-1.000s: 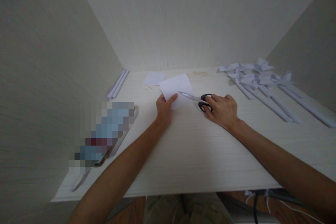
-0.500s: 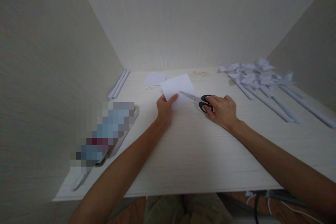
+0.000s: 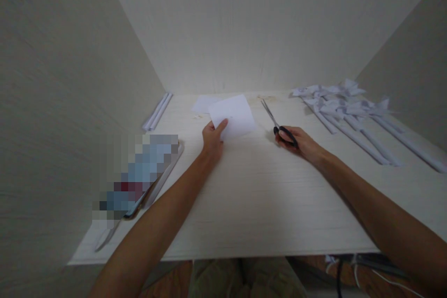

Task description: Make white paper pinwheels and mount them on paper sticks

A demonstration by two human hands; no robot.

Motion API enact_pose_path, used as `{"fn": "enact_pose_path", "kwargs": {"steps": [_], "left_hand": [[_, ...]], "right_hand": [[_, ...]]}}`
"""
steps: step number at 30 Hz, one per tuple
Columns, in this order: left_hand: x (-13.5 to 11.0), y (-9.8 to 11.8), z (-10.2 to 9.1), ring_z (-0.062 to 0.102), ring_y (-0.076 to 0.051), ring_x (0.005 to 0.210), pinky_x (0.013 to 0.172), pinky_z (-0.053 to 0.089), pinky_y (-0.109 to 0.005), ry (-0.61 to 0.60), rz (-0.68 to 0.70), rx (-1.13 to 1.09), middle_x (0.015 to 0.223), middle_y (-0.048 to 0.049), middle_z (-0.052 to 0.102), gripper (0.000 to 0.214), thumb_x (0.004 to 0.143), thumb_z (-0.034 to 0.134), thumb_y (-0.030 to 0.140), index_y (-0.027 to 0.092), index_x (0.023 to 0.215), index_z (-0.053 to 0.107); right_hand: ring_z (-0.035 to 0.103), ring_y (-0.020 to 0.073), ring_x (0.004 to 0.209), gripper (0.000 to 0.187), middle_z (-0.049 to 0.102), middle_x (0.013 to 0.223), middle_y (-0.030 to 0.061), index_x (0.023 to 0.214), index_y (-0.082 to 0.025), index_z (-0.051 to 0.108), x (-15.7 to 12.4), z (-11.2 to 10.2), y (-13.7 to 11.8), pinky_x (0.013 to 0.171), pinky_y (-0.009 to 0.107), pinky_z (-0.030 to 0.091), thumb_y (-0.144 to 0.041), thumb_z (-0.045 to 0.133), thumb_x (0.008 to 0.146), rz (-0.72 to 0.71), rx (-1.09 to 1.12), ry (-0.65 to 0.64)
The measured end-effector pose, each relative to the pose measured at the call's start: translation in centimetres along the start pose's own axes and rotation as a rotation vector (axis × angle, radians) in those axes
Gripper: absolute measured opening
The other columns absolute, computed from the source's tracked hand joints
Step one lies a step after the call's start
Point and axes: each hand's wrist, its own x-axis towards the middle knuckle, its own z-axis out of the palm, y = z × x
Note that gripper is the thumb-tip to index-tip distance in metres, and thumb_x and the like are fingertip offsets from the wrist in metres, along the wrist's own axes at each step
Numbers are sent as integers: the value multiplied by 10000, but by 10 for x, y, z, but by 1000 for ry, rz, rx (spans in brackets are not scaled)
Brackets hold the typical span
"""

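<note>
My left hand point(image 3: 212, 139) pinches the lower left corner of a white sheet of paper point(image 3: 234, 114), thumb on top. A small dark mark shows on the paper near the thumb. To its right, my right hand point(image 3: 295, 142) has its fingers around the black handles of a pair of scissors point(image 3: 270, 114). The blades point away from me, slightly parted, and are apart from the paper. Behind the held sheet, another piece of white paper point(image 3: 202, 103) lies on the table point(image 3: 244, 205), partly covered from view.
Several paper pinwheels on rolled sticks point(image 3: 349, 116) lie at the right. Rolled paper tubes point(image 3: 159, 111) rest by the left wall. A blurred-out device point(image 3: 146, 172) leans at the left. Small pale scraps point(image 3: 198, 117) lie near the papers. Cables point(image 3: 356, 270) hang below the table's front edge.
My right hand has drawn the scissors away from the paper to the right and turned them so the tips point away from me. My left hand has shifted slightly left with the paper.
</note>
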Motion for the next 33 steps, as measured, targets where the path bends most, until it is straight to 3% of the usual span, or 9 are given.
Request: {"fn": "enact_pose_path", "kwargs": {"steps": [5, 10, 33], "left_hand": [[5, 2, -2, 636, -210, 803, 770, 479, -352, -36, 2, -20, 770, -63, 681, 303, 499, 747, 261, 134, 751, 634], [7, 4, -3, 627, -216, 856, 781, 481, -344, -25, 8, -27, 787, -67, 684, 305, 498, 745, 264, 139, 752, 631], [5, 2, -1, 636, -212, 806, 746, 496, -338, -52, -23, -26, 770, -64, 684, 326, 487, 749, 268, 134, 758, 630]], "right_hand": [[237, 52, 398, 416, 366, 497, -47, 612, -174, 435, -8, -12, -11, 382, 230, 137, -566, 440, 753, 23, -107, -224], [243, 61, 423, 434, 339, 502, -51, 588, -186, 390, -10, -17, -18, 398, 230, 177, -585, 419, 757, 8, -207, -332], [267, 68, 467, 381, 318, 527, -49, 570, -188, 350, -8, -15, -13, 435, 233, 195, -469, 381, 826, -40, -300, -417]]}}
